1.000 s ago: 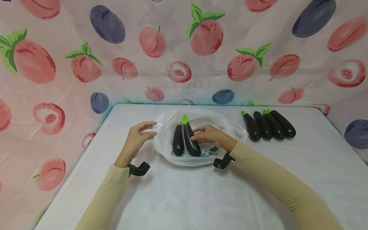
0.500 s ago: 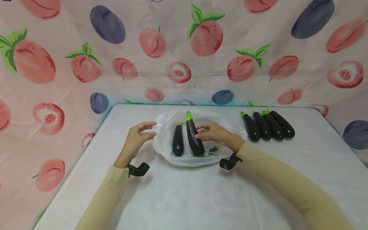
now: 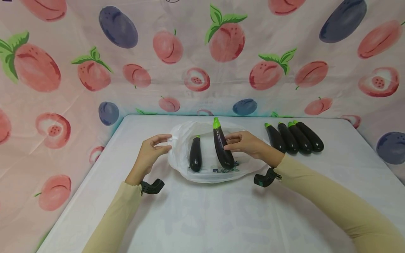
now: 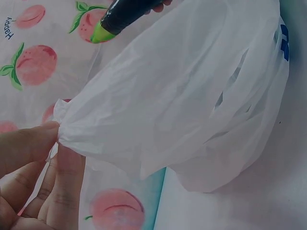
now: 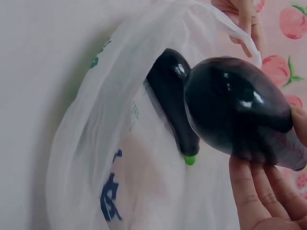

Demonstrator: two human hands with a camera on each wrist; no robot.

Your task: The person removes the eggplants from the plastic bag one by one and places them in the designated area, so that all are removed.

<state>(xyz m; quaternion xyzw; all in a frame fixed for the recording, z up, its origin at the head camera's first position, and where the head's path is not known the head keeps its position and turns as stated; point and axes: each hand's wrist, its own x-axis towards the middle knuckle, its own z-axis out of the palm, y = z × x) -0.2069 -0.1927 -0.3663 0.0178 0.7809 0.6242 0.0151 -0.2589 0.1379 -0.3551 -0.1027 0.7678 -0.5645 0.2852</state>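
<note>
A white plastic bag (image 3: 180,154) lies spread on the table with its mouth open. My left hand (image 3: 151,154) pinches the bag's left edge between thumb and fingers; the left wrist view shows the gathered plastic in that pinch. With thumb and fingers, my right hand (image 3: 245,144) grips a dark purple eggplant (image 3: 223,149), its green stem end tipped up, over the right part of the bag. Another eggplant (image 3: 195,154) lies inside the bag to the left. In the right wrist view the gripped eggplant (image 5: 235,105) looms over the lying one (image 5: 170,91).
Several more eggplants (image 3: 295,137) lie in a row at the back right of the white table (image 3: 202,218), beyond my right forearm. A fruit-printed cloth (image 3: 177,84) hangs behind and to the left of the table.
My right hand has raised the eggplant from beside the other one and carried it to the right. The left hand has stayed on the bag's edge.
</note>
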